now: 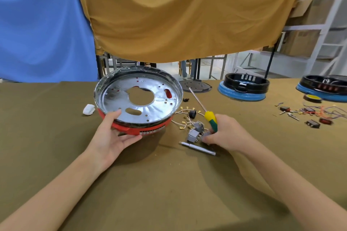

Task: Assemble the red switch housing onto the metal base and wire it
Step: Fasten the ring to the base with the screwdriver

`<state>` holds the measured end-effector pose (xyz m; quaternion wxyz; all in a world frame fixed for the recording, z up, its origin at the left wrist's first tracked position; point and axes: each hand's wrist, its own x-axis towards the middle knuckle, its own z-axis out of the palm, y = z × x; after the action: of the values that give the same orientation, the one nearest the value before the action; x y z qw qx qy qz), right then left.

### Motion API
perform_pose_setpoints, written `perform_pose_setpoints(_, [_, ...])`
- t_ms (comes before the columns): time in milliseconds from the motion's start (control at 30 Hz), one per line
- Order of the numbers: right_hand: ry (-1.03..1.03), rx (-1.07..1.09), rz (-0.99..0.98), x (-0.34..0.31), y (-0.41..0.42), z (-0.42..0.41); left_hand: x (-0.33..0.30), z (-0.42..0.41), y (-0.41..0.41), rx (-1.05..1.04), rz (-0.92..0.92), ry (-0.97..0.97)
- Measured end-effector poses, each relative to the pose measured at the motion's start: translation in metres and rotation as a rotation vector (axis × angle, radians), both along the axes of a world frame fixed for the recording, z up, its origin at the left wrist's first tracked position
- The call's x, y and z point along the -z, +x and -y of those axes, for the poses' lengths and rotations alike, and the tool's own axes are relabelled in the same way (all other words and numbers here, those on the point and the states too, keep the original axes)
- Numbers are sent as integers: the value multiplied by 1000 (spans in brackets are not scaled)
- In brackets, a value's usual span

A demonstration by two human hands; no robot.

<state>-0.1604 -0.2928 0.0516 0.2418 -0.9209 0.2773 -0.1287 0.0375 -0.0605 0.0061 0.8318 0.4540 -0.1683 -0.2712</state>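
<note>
A round shiny metal base with a large centre hole sits inside a red housing, tilted up toward me above the table. My left hand grips its near rim, thumb on the metal and fingers under the red part. My right hand holds a screwdriver with a yellow and green handle, its shaft pointing away to the upper left. The fingertips of that hand also touch a grey switch block. More grey switches and white wires with brass terminals lie between the two hands.
A silver pen-like tool lies in front of the switches. A white wad sits left of the base. A black disc, two black-and-blue housings, a tape roll and loose parts lie at the back right.
</note>
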Motion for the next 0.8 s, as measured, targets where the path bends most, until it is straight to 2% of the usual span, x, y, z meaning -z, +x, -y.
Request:
perform_pose_setpoints(133, [73,111,270,-8,-7,16,1,-1,-1,10,17,12])
perform_pose_setpoints(200, [112,176,330,-11,-9,25,1,0,-1,4,20,14])
perform_pose_setpoints(567, [137,339,203,8,-7,53,3,1,1,-15,17,30])
perform_pose_setpoints(633, [113,357,266,10,-10,56,4,2,1,-15,13,34])
perform_pose_setpoints(700, [100,275,344,13,-12,50,4,2,2,-15,9,28])
perform_pose_setpoints(800, [42,103,200,22,-2,36,2,2,1,-28,-4,25])
